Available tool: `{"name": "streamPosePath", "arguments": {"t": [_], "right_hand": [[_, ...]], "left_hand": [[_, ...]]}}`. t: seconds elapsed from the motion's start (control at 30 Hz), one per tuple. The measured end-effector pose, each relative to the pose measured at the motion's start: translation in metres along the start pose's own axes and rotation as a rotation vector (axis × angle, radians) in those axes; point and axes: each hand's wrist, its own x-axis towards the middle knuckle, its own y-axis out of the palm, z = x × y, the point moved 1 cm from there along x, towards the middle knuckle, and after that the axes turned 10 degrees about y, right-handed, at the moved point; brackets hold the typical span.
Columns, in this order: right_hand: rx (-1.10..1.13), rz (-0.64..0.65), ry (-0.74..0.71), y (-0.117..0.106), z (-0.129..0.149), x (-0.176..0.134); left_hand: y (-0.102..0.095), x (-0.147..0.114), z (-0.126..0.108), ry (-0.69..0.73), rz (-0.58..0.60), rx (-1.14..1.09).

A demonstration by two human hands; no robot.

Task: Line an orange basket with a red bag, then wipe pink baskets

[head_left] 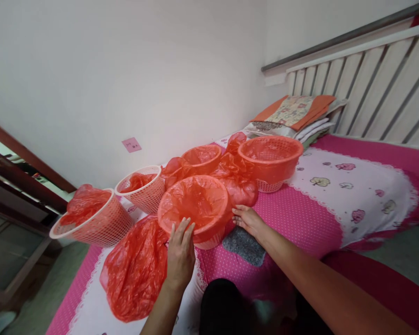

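Note:
A basket point(209, 243) lined with a red plastic bag point(195, 200) stands on the bed in front of me, the bag folded over its rim. My left hand point(180, 253) is at the near rim, fingers stretched out and slightly apart against the bag. At the basket's right side, my right hand point(248, 220) has its fingers bent and closed on the bag's outer edge. A crumpled red plastic bag point(136, 274) lies left of my left hand. Below my right hand is a dark grey cloth point(245, 246).
Pink baskets point(108, 225) point(148, 195) with red bags in them stand to the left. Behind are another lined basket point(201, 158) and loose red bags point(235, 172). A bag-covered basket point(270, 158) sits right, before stacked pillows point(296, 111). A wall point(160, 70) backs the bed.

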Motion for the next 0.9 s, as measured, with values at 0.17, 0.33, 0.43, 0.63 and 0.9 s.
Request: {"name": "streamPosePath", "arguments": {"t": [0.17, 0.33, 0.43, 0.63, 0.9], "right_hand": [[-0.027, -0.041, 0.030, 0.001, -0.002, 0.005], [-0.054, -0.096, 0.026, 0.000, 0.001, 0.007], [-0.082, -0.117, 0.010, 0.000, 0.003, 0.006], [-0.166, -0.203, -0.076, -0.001, 0.010, 0.012], [-0.269, -0.337, -0.545, -0.003, 0.036, -0.003]], "left_hand": [[-0.001, -0.015, 0.013, 0.157, -0.009, 0.246], [-0.003, -0.019, 0.018, 0.139, -0.075, 0.184], [-0.006, -0.017, 0.021, 0.070, -0.143, 0.148], [-0.015, -0.020, 0.027, -0.332, -0.346, 0.056], [-0.009, -0.040, 0.028, -0.955, -0.557, -0.457]]}}
